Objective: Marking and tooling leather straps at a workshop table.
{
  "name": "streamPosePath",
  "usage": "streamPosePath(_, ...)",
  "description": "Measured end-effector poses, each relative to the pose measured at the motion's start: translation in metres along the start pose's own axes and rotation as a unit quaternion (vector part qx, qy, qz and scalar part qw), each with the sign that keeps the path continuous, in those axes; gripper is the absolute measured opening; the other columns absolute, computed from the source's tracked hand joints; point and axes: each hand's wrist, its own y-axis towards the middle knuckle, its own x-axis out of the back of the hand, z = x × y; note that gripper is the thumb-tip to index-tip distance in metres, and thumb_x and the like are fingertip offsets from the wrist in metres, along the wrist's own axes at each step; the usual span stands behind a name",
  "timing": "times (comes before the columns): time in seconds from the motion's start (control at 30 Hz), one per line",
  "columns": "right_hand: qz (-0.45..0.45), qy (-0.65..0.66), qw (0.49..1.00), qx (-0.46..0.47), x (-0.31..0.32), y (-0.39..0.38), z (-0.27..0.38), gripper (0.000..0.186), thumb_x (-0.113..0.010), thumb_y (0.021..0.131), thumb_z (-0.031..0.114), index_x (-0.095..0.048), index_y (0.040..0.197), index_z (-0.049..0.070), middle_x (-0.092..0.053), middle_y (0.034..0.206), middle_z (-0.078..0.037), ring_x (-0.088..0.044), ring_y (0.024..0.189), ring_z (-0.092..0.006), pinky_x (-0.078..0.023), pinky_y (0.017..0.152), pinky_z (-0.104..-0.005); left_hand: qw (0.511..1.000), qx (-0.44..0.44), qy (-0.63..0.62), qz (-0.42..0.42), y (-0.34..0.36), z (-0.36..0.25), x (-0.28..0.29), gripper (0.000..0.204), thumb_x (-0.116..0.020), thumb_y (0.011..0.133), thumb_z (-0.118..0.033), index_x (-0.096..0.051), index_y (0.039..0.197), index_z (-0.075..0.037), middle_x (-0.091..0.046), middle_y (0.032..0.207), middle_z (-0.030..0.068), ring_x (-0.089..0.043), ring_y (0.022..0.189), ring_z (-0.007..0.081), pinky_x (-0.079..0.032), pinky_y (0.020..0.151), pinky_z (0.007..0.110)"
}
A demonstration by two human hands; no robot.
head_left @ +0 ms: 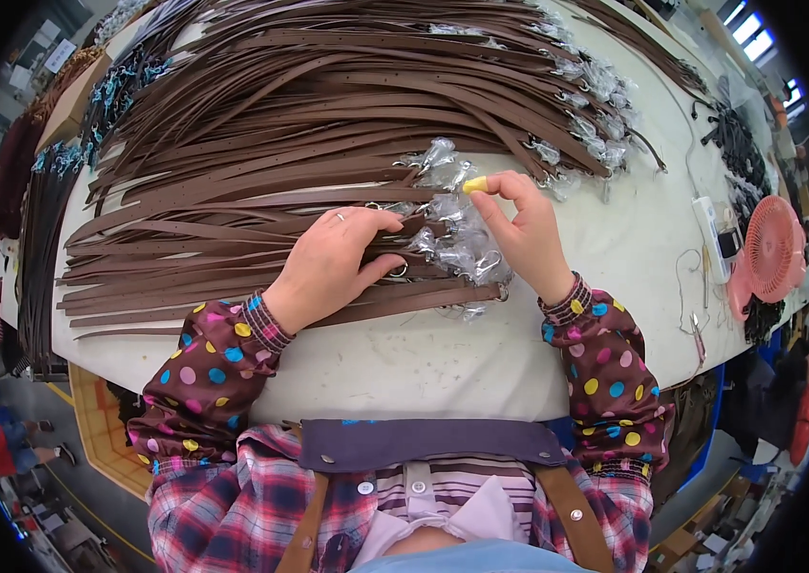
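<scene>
Your worktop [404, 372] spreads beneath both hands; brown straps [233, 229] run under and leftward of your left hand [328, 263], its thumb and fingers arched apart, grip unclear. Your right hand [526, 234] angles inward, thumb near bent index, beside plastic-wrapped clasps [462, 250]; whether it grasps anything, you can't tell. A yellow cover [475, 184] caps that index.

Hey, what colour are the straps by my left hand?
Brown; the straps by your left hand show best in the head view.
</scene>
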Motion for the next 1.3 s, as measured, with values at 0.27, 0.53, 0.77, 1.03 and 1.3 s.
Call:
streamPosePath(0.27, 0.055, -0.082, 0.968, 0.230, -0.019, 0.016, 0.023, 0.029, -0.069, 0.079, 0.006, -0.062, 0.108, 0.004, -0.067, 0.090, -0.003, -0.059, 0.096, -0.0240, -0.044, 0.085, -0.0338, 0.995, 0.045, -0.078, -0.045, -0.002, 0.002, -0.006, 0.018, -0.067, 0.081, 0.000, -0.054, 0.092, -0.003, -0.068, 0.103, 0.0090, -0.065, 0.090, 0.0275, -0.053, 0.078, 0.035)
streamPosePath(0.53, 0.122, 0.002, 0.987, 0.107, -0.034, 0.017, 0.022, 0.043, -0.063, 0.080, 0.001, -0.052, 0.121, 0.001, -0.066, 0.085, -0.006, -0.063, 0.083, -0.0220, -0.047, 0.077, -0.0323, 0.997, -0.009, -0.007, -0.082, -0.001, 0.006, -0.011, 0.015, -0.064, 0.081, 0.001, -0.050, 0.084, -0.004, -0.067, 0.087, 0.0062, -0.065, 0.082, 0.0262, -0.053, 0.072, 0.035)
streamPosePath(0.77, 0.094, 0.039, 0.992, 0.075, -0.031, 0.015, 0.021, 0.040, -0.063, 0.079, 0.004, -0.054, 0.117, 0.003, -0.066, 0.082, -0.003, -0.061, 0.084, -0.0251, -0.043, 0.086, -0.0390, 0.997, -0.001, -0.015, -0.076, -0.001, 0.005, -0.012, 0.015, -0.065, 0.081, 0.003, -0.053, 0.087, -0.003, -0.071, 0.095, 0.0067, -0.067, 0.084, 0.0267, -0.054, 0.088, 0.038)
streamPosePath(1.03, 0.007, -0.082, 0.975, 0.205, -0.018, 0.008, 0.026, 0.035, -0.063, 0.081, 0.002, -0.055, 0.115, 0.003, -0.065, 0.082, -0.002, -0.059, 0.089, -0.0248, -0.042, 0.088, -0.0382, 0.996, -0.010, -0.010, -0.087, -0.002, 0.007, -0.014, 0.015, -0.064, 0.081, 0.003, -0.056, 0.091, -0.004, -0.070, 0.094, 0.0057, -0.066, 0.080, 0.0261, -0.053, 0.086, 0.038)
streamPosePath(1.3, -0.009, 0.132, 0.989, -0.061, 0.024, -0.034, -0.013, 0.041, -0.047, 0.100, 0.025, -0.046, 0.133, 0.001, -0.057, 0.125, -0.008, -0.052, 0.110, -0.0138, -0.037, 0.097, -0.0254, 0.997, -0.064, 0.030, -0.026, 0.002, 0.006, 0.004, 0.026, -0.071, 0.079, -0.009, -0.058, 0.103, -0.009, -0.067, 0.103, 0.0034, -0.063, 0.093, 0.0244, -0.049, 0.089, 0.037)
